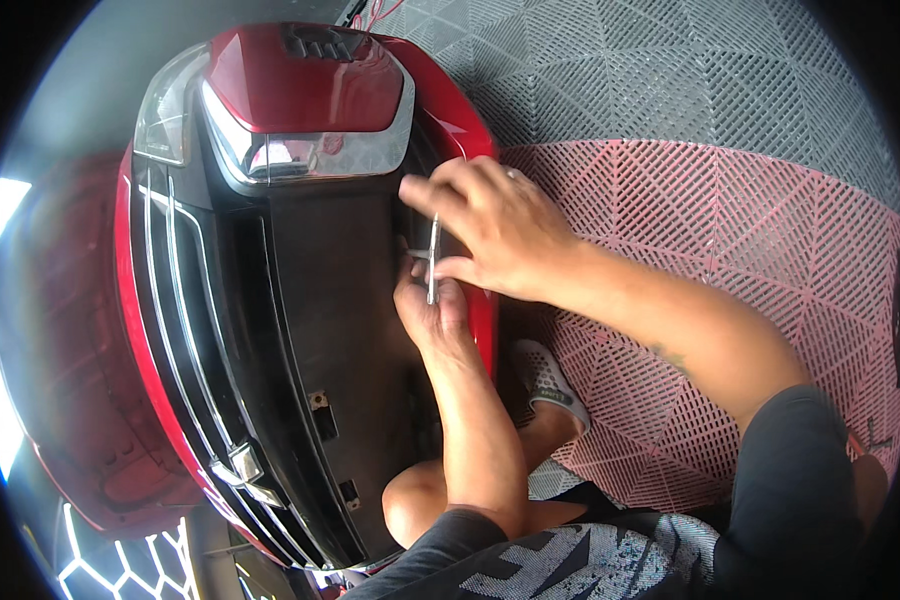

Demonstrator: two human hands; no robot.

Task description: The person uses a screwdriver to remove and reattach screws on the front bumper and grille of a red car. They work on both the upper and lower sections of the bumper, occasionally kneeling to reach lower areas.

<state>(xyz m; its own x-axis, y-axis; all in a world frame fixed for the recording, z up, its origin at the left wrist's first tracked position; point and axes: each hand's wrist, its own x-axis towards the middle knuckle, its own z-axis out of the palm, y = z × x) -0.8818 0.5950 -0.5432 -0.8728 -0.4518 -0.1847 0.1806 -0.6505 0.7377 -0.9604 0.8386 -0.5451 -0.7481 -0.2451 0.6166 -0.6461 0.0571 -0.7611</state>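
A thin silver metal tool (pixel 432 268), a straight bar with a short shaft branching off toward the car, stands at the edge of the black front bumper (pixel 335 270). Around its lower part, my left hand (pixel 428 308) is closed, with the fingertips partly hidden on the bumper side. My right hand (pixel 500 225) is just above and right, its fingers apart and slightly blurred. Its thumb comes close to the bar, and the forefinger reaches past the bar's upper end. Where the shaft meets the bumper is hidden by my hands.
A red car's front carries a black grille with chrome strips (pixel 185 290), a clear headlamp (pixel 165 105) and a chrome-edged lamp housing (pixel 310 150). Two metal clips (pixel 319 402) sit on the bumper. My grey clog (pixel 548 382) rests beside it on red and grey slatted floor tiles (pixel 660 230).
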